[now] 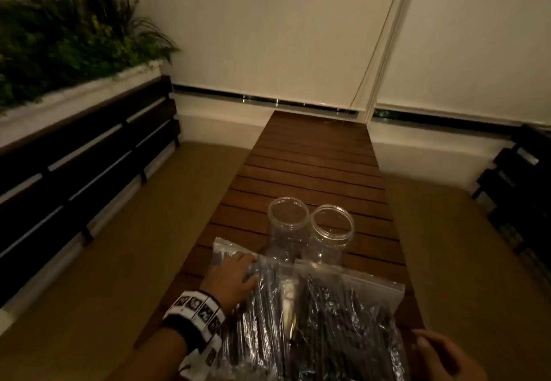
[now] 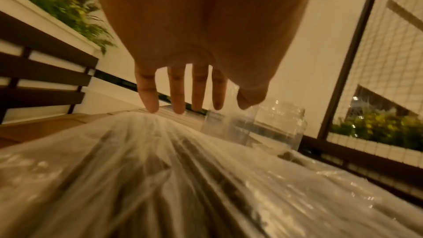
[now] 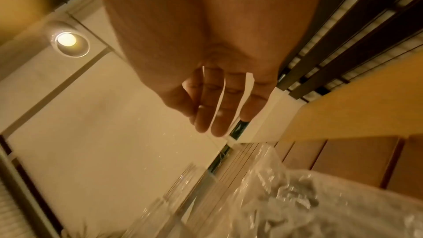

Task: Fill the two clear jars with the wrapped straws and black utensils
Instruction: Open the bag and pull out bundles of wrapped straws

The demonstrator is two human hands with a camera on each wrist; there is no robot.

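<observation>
Two clear jars, the left jar (image 1: 287, 221) and the right jar (image 1: 331, 230), stand open and upright side by side on the wooden table (image 1: 313, 166). In front of them lie two clear zip bags. The left bag (image 1: 262, 309) holds wrapped straws, the right bag (image 1: 346, 321) black utensils. My left hand (image 1: 243, 270) rests flat on the far end of the straw bag, and its straight, spread fingers (image 2: 177, 95) reach over the straw bag (image 2: 160, 169) toward the jars (image 2: 228, 128). My right hand (image 1: 435, 349) hovers by the utensil bag's near right edge, its fingers (image 3: 217, 115) relaxed and empty above the utensil bag (image 3: 297, 200).
The slatted table is narrow and runs away to a white wall. A dark slatted bench back (image 1: 74, 172) with a planter of green plants (image 1: 59, 37) lines the left side. Another dark slatted piece (image 1: 518, 190) stands at the right. Tan floor lies on both sides.
</observation>
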